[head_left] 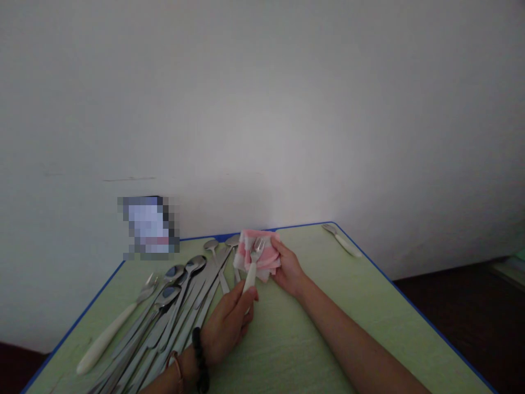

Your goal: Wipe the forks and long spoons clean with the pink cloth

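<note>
My left hand [234, 314] is closed around the white handle of a fork [251, 269], its metal tines pointing away from me. Behind the tines, my right hand [289, 268] grips the right edge of a folded pink and white cloth [262, 234]. The fork's head lies in front of the cloth; whether they touch I cannot tell. Beside my left arm, several metal spoons [195, 264] and knives lie in a loose pile on the table. Another white-handled fork [107, 334] rests at the pile's left side.
The pale green table [303, 328] has a blue edge and stands against a grey-white wall [262, 120]. At the far right corner lies one more white-handled fork [346, 244]. A blurred-out device [147, 224] leans by the wall at the far left.
</note>
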### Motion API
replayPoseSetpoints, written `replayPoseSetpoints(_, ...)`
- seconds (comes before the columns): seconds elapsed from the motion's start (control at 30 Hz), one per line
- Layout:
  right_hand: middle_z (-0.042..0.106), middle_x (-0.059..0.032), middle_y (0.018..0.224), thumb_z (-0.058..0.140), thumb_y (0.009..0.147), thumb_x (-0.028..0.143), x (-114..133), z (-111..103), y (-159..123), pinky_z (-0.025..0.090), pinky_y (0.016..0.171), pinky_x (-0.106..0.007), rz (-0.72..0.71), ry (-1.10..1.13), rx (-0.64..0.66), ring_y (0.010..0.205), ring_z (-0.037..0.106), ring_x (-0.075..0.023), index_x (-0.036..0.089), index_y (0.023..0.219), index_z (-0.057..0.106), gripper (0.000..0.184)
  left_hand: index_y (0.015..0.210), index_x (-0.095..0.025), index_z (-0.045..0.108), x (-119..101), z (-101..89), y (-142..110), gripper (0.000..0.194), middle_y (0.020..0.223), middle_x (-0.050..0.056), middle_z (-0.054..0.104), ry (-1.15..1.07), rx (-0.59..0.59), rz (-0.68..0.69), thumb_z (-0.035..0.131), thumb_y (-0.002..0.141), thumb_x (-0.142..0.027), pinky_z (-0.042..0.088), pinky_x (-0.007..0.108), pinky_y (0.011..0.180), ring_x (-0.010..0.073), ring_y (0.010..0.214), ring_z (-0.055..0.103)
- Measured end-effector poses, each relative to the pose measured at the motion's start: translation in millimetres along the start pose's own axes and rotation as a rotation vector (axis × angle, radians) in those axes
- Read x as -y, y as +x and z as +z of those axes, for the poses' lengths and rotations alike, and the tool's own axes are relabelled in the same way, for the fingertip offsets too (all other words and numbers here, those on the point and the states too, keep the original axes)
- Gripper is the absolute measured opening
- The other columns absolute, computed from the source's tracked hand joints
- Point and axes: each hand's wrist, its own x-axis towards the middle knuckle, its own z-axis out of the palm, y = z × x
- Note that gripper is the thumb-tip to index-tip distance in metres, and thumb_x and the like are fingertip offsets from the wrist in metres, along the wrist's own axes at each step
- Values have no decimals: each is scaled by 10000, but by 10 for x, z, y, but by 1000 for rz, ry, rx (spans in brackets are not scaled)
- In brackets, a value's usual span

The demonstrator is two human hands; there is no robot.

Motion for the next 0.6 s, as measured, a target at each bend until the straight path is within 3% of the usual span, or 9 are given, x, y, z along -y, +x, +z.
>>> replayPoseSetpoints(0.1, 690, 0, 762, 617, 747, 313, -1, 2, -13, 469, 629, -265, -62, -10, 10, 635, 619, -143, 193, 920, 584, 213, 770, -197, 421, -1, 1, -6, 416, 496, -121, 264, 5, -13, -7, 399, 795, -612, 215, 137, 320, 40, 362, 242)
replayPoseSetpoints(0.37, 689, -31, 708, 684, 687, 317, 29, 4, -89, 453, 648, -254, 43, -116, 90, 636, 614, -140, 125, 815, 642, 235, 772, -206, 414, 23, -8, -12, 409, 511, -113, 287, 3, -13, -9, 397, 796, -614, 202, 141, 316, 41, 357, 234)
replayPoseSetpoints(0.6, 694, -14, 757, 663, 709, 268, 26, 14, -103, 444, 678, -250, 91, -69, 129, 664, 614, -128, 147, 866, 633, 201, 750, -206, 414, -15, 8, -18, 414, 502, -113, 281, 2, 9, -14, 419, 779, -619, 210, 146, 323, 47, 373, 230)
